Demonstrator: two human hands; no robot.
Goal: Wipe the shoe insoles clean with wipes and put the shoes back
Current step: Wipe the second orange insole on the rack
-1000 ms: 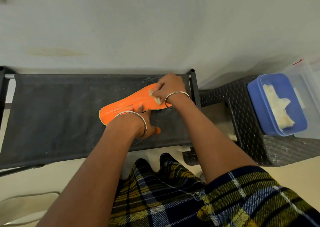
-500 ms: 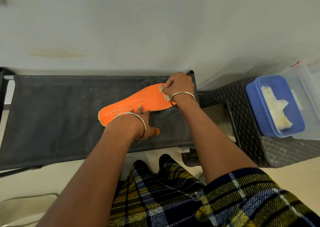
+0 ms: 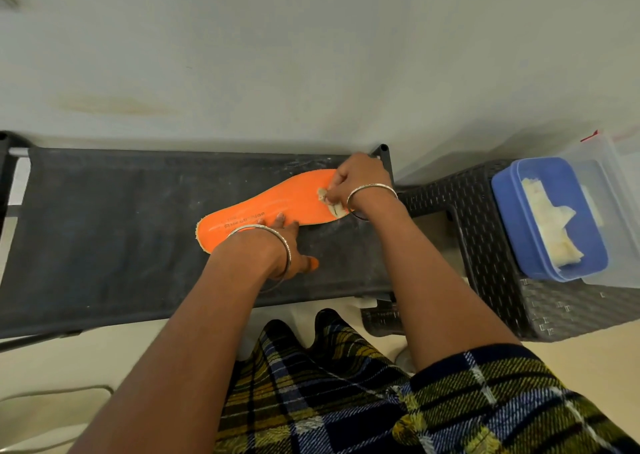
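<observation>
One orange insole (image 3: 263, 207) lies flat on the black shelf (image 3: 104, 228), its long side running left to right, with the right end tipped a little toward the wall and the end with writing on the left. The right hand (image 3: 360, 180) pinches one small wipe (image 3: 327, 200) down on the insole's right end, while the left hand (image 3: 280, 245) presses straight fingers on its near edge. One blue box (image 3: 502, 207) of wipes sits on a black woven stool (image 3: 485, 263) to the right.
</observation>
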